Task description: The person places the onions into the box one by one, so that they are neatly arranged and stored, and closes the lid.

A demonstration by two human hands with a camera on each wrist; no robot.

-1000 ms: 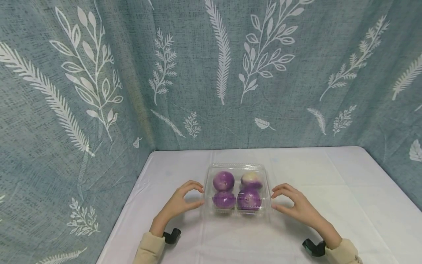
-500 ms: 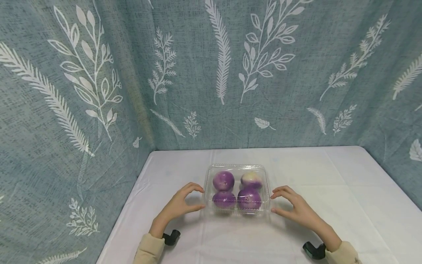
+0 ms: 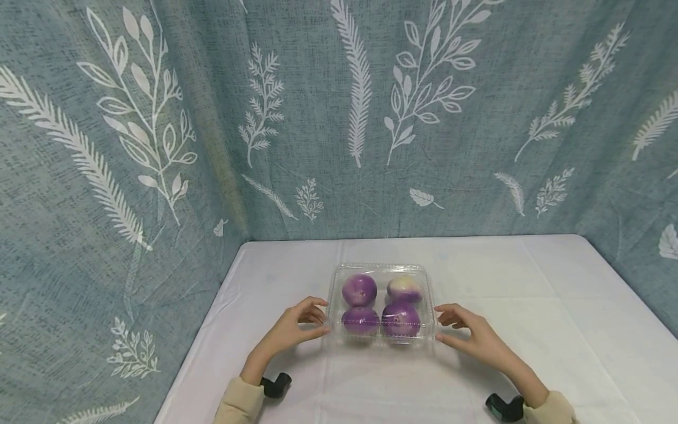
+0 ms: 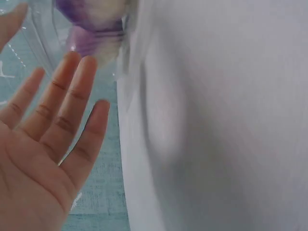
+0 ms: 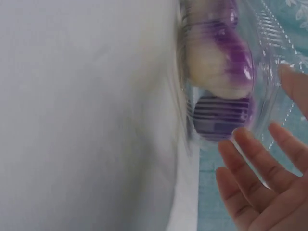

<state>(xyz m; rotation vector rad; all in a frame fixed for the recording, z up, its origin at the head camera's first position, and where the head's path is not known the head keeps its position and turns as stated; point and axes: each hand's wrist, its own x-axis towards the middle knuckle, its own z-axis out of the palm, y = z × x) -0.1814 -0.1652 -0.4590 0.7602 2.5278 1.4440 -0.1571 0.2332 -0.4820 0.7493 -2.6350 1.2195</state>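
A clear plastic clamshell box [image 3: 382, 272] stands on the white table, its lid down over several round purple-and-white vegetables [image 3: 401, 318]. They look like onions or turnips; I cannot tell which. My left hand [image 3: 289, 327] is at the box's left side, thumb and index fingertip at its edge. At the opposite side, my right hand [image 3: 475, 335] has its thumb and fingertips close to the edge. Both wrist views show gently bent, spread fingers beside the clear wall: the left fingers [image 4: 65, 103] and the right fingers [image 5: 260, 163]. Whether the fingertips touch the plastic is hard to tell.
A white cloth covers the table [image 3: 381, 383]. Blue-green curtains [image 3: 318, 118] with white leaf prints hang behind it and along both sides. A black wrist camera [image 3: 276, 385] sits on the left wrist, another black camera [image 3: 504, 407] on the right.
The box stays where it was. Both hands have sunk slightly toward the front, their index fingers lower; more of the other fingers now shows beneath them.
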